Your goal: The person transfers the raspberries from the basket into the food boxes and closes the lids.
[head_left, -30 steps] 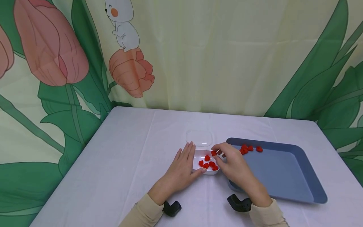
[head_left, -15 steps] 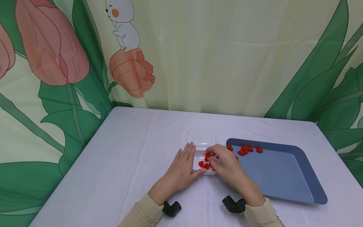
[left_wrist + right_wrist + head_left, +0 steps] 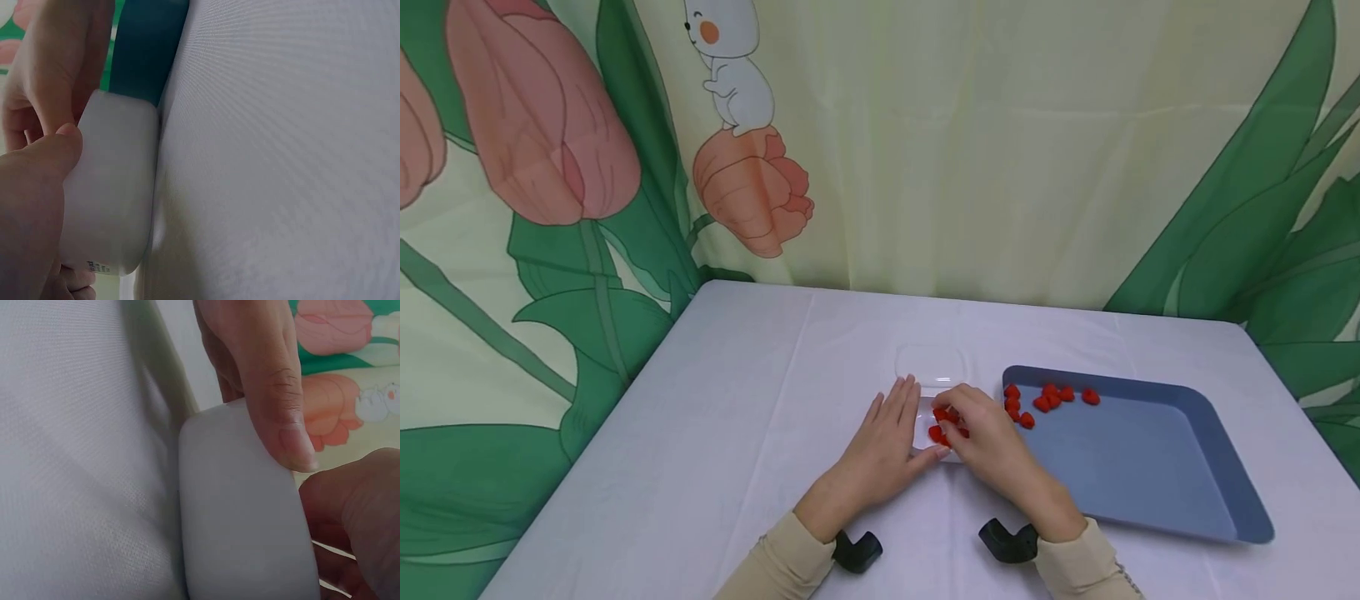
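Note:
In the head view a small white box [image 3: 926, 406] stands on the table with several small red heart-shaped pieces [image 3: 936, 433] inside. My left hand [image 3: 886, 446] holds its left end, long fingers along that side and thumb on the near wall. My right hand [image 3: 988, 433] reaches over the box's right part, thumb and fingertips curled together with a red piece [image 3: 942, 414] between them. The hand hides part of the box. The left wrist view gives the box's smooth outer wall [image 3: 115, 181] under a thumb; the right wrist view also shows the wall [image 3: 240, 506].
Right of the box lies a blue-grey tray [image 3: 1135, 458] with several red heart-shaped pieces [image 3: 1051, 395] in its far left corner. Behind the box is a clear plastic lid [image 3: 931, 367]. A white cloth covers the table [image 3: 760, 400]; a printed curtain [image 3: 962, 167] hangs behind.
My right hand has moved left over the box, carrying a red piece from the right rim inward. More red pieces in the tray's left corner are uncovered. My left hand stays put.

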`<move>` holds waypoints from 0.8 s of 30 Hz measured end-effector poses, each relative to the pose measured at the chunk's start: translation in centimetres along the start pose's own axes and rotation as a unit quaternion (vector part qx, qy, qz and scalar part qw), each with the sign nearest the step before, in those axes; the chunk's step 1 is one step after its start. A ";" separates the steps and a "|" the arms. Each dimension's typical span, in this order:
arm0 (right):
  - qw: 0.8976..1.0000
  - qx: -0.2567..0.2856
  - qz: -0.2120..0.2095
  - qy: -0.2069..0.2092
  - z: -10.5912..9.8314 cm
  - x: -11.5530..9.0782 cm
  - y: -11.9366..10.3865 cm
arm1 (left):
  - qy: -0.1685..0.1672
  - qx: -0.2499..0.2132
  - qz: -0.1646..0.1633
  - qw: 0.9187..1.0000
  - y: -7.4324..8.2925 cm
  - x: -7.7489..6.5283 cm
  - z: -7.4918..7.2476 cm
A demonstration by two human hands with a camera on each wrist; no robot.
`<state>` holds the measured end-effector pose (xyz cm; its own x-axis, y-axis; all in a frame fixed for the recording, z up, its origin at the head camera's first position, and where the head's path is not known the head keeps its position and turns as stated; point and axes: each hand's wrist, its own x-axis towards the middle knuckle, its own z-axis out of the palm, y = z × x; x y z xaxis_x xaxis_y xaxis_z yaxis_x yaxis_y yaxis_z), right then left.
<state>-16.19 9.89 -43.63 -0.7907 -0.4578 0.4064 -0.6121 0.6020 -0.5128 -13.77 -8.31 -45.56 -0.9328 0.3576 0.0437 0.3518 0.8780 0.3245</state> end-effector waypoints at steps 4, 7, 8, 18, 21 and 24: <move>1.000 -0.014 0.007 0.003 0.1 0.0 -0.2 | 0.003 -0.003 0.003 1.000 0.1 0.0 -0.1; 0.999 -0.029 0.018 -0.001 0.3 0.0 -0.3 | 0.005 -0.003 0.004 1.000 0.2 0.0 -0.2; 0.999 -0.033 0.022 -0.003 0.4 0.0 -0.3 | 0.005 -0.003 0.005 1.000 0.2 -0.1 -0.2; 0.998 -0.048 0.031 -0.003 0.7 -0.1 -0.4 | 0.005 -0.004 0.006 1.000 0.2 0.0 -0.2; 0.999 -0.041 0.027 -0.005 0.6 0.0 -0.4 | 0.005 -0.004 0.004 1.000 0.2 0.0 -0.2; 0.999 -0.031 0.025 -0.007 0.4 -0.1 -0.4 | 0.003 -0.004 0.004 1.000 0.3 0.0 -0.2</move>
<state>-15.84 9.39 -43.78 -0.8210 -0.4347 0.3700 -0.5698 0.6638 -0.4844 -13.69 -8.17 -45.25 -0.9304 0.3627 0.0519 0.3586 0.8724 0.3322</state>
